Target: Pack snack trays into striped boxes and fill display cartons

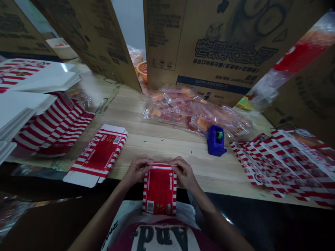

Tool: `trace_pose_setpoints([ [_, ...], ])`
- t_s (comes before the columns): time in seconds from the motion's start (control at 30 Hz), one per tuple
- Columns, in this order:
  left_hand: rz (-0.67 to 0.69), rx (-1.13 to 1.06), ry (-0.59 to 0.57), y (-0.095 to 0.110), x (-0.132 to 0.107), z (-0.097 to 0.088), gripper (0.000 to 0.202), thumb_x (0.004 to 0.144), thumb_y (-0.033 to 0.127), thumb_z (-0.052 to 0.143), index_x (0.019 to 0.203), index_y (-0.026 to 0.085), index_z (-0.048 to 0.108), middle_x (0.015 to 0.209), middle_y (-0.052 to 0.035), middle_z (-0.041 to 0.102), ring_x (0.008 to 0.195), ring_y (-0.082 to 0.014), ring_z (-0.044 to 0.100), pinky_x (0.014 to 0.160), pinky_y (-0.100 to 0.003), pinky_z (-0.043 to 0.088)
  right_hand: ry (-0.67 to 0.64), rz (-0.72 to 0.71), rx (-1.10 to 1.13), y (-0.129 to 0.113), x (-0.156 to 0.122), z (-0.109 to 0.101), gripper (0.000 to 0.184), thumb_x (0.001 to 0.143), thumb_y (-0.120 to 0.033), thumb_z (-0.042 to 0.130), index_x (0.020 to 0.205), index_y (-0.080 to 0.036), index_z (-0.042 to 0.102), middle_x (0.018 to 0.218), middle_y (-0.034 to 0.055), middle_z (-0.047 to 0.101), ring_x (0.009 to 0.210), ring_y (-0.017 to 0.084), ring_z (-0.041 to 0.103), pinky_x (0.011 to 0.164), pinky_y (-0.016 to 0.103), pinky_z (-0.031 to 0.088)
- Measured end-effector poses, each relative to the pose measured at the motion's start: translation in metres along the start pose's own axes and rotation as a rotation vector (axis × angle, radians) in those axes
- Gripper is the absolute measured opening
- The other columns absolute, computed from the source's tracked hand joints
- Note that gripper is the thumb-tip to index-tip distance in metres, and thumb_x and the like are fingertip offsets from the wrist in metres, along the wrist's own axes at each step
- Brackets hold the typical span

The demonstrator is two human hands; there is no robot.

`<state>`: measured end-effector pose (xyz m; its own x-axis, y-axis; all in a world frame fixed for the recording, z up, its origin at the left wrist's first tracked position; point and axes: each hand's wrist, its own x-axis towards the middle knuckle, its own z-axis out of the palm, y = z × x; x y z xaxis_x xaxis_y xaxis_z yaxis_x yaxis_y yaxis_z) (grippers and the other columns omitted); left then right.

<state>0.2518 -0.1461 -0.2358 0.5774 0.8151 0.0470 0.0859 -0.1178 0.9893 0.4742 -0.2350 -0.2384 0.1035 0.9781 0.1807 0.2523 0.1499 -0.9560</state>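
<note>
Between my hands is a red candy box [160, 190] with striped red-and-white sides, a barcode at its near end and its far end at the table's front edge. My left hand [138, 169] pinches the far left corner of this box. At the far right corner, my right hand [184, 171] grips it with thumb and fingers. To the left lies another red striped box [103, 153], flat on the table with white end flaps spread. Beyond the hands and to the right stands a blue tape dispenser [216, 141].
Clear bags of wrapped candy [180, 108] lie before a large cardboard carton [209, 45]. Striped boxes [290, 164] are spread at the right. White-backed carton sheets [23, 101] and striped cartons [56, 129] stack up at the left. Small red scraps [162, 140] dot the wooden table [131, 111].
</note>
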Motion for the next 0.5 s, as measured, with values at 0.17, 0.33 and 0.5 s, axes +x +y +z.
trace_pose_setpoints([
  [0.17,-0.031,0.09,0.048,0.003,-0.002,-0.001,0.026,0.085,0.038,0.06,0.078,0.019,0.076,0.092,-0.0091,0.066,0.091,-0.0205,0.062,0.08,-0.032,0.049,-0.091,-0.027,-0.078,-0.005,-0.003,-0.005,0.022,0.094,-0.031,0.051,0.102,-0.023,0.07,0.114,0.0092,0.064,0.11,0.022,0.058,0.095,0.037,0.046],
  [0.33,-0.035,0.163,-0.041,0.009,0.006,-0.009,0.019,0.078,0.033,0.067,0.082,0.018,0.077,0.077,-0.0065,0.069,0.072,-0.0175,0.063,0.063,-0.026,0.047,-0.14,0.074,-0.041,-0.01,0.009,-0.009,0.018,0.089,-0.033,0.059,0.089,-0.021,0.073,0.092,0.0071,0.071,0.087,0.021,0.066,0.077,0.033,0.052],
  [0.5,-0.114,0.091,-0.096,0.002,0.011,-0.024,0.02,0.075,0.035,0.069,0.081,0.018,0.077,0.074,-0.0065,0.072,0.065,-0.0169,0.064,0.059,-0.025,0.047,-0.182,0.115,-0.171,-0.02,0.025,-0.01,0.009,0.082,-0.024,0.065,0.087,-0.022,0.072,0.085,0.0041,0.072,0.076,0.02,0.066,0.07,0.032,0.052],
])
